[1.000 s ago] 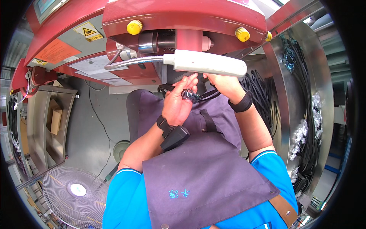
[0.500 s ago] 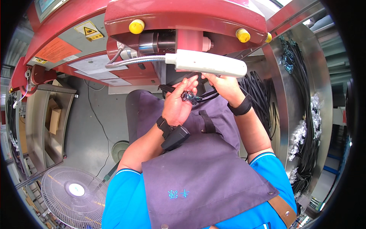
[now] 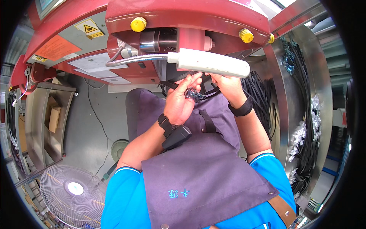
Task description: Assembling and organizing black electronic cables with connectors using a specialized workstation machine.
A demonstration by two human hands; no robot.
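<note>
My left hand (image 3: pixel 179 103) curls around a long black strap (image 3: pixel 167 84), whose loose part sticks out to the left of the fingers. A shiny bundle wrapped in clear film (image 3: pixel 195 94), perhaps a buckle, hangs at this palm. My right hand (image 3: pixel 228 89) pinches another stretch of the strap just below the white lamp head (image 3: pixel 213 64), its fingertips partly hidden there. Both hands are close together over my purple apron (image 3: pixel 190 160), under the front of a red machine (image 3: pixel 183 17). The strap's far part near the machine is hidden.
Black straps (image 3: pixel 259 99) hang in a bunch at the right. More straps with film-wrapped ends (image 3: pixel 299 141) lie in a metal trough (image 3: pixel 284 114). A fan (image 3: pixel 72 191) stands lower left, near a metal shelf (image 3: pixel 63 114). A flexible lamp arm (image 3: pixel 141 59) crosses above my hands.
Both hands have shifted slightly to the right with the strap. The wrapped bundle has moved a little right and up, and more of the strap shows left of my left hand.
</note>
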